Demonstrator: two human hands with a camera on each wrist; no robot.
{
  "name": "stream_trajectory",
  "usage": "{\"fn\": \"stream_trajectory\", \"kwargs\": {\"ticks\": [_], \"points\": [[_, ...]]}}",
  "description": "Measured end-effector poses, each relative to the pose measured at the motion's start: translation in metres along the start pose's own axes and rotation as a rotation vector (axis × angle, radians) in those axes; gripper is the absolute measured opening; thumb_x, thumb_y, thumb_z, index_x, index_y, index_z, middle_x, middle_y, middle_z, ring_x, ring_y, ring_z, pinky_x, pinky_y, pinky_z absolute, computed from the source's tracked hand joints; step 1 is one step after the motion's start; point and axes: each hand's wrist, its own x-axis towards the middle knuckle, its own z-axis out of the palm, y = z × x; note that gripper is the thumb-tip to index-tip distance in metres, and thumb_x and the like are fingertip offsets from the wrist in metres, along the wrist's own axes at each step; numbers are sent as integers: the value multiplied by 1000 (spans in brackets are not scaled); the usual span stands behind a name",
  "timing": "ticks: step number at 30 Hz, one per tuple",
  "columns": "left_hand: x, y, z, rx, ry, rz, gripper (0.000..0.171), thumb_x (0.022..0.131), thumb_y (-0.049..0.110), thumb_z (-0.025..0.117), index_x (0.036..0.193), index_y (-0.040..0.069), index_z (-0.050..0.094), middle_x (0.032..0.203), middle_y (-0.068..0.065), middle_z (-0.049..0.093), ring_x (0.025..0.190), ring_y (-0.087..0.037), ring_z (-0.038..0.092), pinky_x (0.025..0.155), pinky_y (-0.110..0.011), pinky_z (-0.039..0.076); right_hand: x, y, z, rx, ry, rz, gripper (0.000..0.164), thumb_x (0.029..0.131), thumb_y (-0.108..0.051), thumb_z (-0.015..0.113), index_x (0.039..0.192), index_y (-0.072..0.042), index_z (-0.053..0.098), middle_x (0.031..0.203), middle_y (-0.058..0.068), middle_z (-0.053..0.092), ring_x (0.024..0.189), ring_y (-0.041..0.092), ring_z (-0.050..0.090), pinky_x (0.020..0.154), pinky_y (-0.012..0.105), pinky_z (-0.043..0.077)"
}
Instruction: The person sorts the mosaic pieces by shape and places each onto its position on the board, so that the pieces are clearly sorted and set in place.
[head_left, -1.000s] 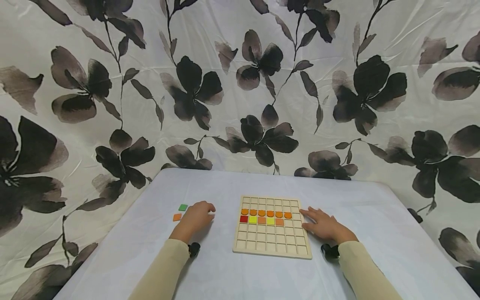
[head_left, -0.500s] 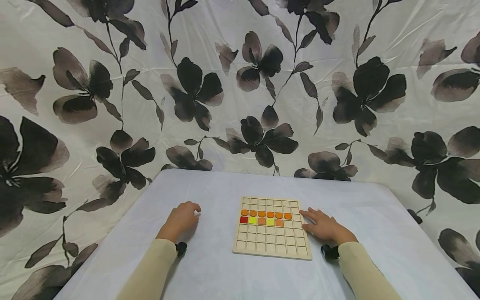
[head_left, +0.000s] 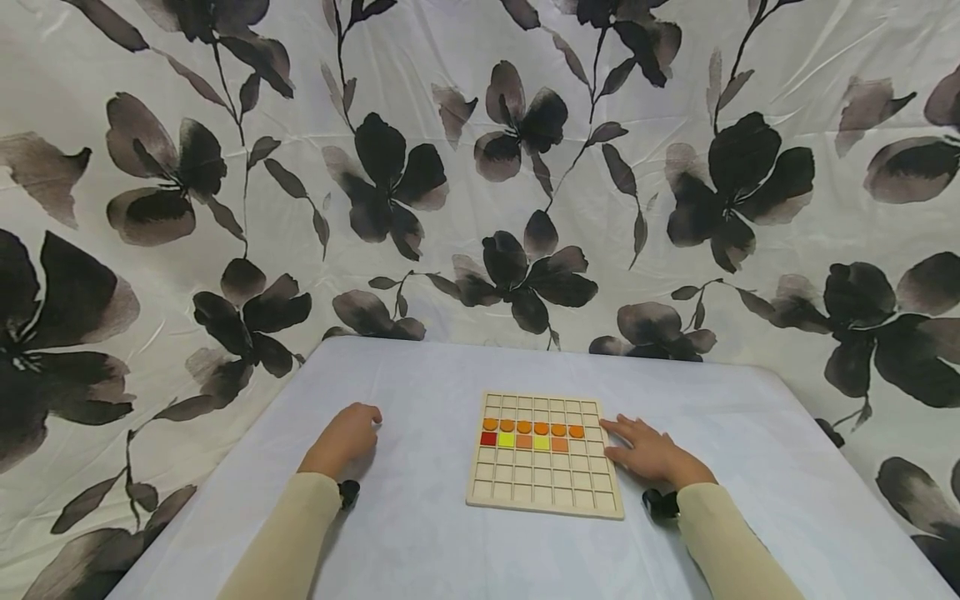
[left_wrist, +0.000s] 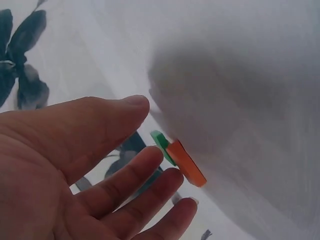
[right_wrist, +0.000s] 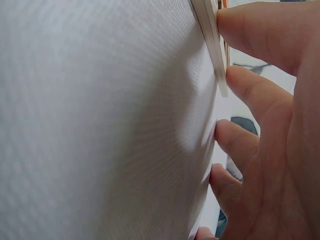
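Note:
On the white table lies a wooden grid board (head_left: 517,496). One of its rows holds several round orange counters (head_left: 524,427); the row just nearer holds square tiles, from a red tile (head_left: 488,438) on the left through yellow and orange ones. My left hand (head_left: 341,440) hovers at the left with thumb and fingers loosely spread. In the left wrist view, a green tile (left_wrist: 163,147) and an orange tile (left_wrist: 186,164) show right by its fingertips; the head view hides both behind the hand. My right hand (head_left: 648,454) touches the board's right edge with thumb and index finger, other fingers extended.
A white cloth with dark flowers (head_left: 386,187) hangs behind the table's back edge. Each wrist wears a small black device, the right device (head_left: 660,503) sitting close to the board. White tabletop (head_left: 423,483) lies between the left hand and the board.
My left hand has moved left, away from the board and over the loose green and orange tiles, covering them in the head view. My right hand and the board have stayed put.

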Motion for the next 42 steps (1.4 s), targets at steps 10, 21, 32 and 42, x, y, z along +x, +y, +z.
{"fn": "stream_trajectory", "kwargs": {"ticks": [10, 21, 32, 42], "points": [[2, -4, -4, 3, 4, 1, 27, 87, -3, 56, 113, -5, 63, 119, -26, 59, 117, -44, 54, 99, -53, 44, -1, -1, -1, 5, -3, 4, 61, 94, -46, 54, 148, -21, 41, 156, 21, 28, 144, 49, 18, 106, 76, 11], [2, -12, -5, 7, -16, -17, 20, 86, -1, 58, 105, -3, 65, 111, -20, 64, 101, -32, 61, 89, -48, 49, 0, -1, 0, 1, -6, 1, 61, 95, -46, 52, 149, -22, 38, 158, 19, 27, 145, 48, 16, 107, 75, 9], [0, -22, -3, 27, 19, -27, 7, 85, 2, 59, 91, 2, 62, 90, -10, 63, 80, -23, 54, 76, -43, 48, -1, 0, 0, 0, -7, -3, 62, 95, -47, 53, 149, -21, 39, 157, 20, 27, 144, 49, 17, 106, 76, 10], [1, -24, -5, 39, 3, -22, 15, 83, 1, 59, 97, -3, 62, 94, -13, 64, 85, -26, 57, 82, -46, 49, -1, 0, 0, -1, -9, -4, 61, 95, -47, 52, 149, -21, 39, 157, 20, 27, 144, 49, 17, 107, 76, 10]]}}
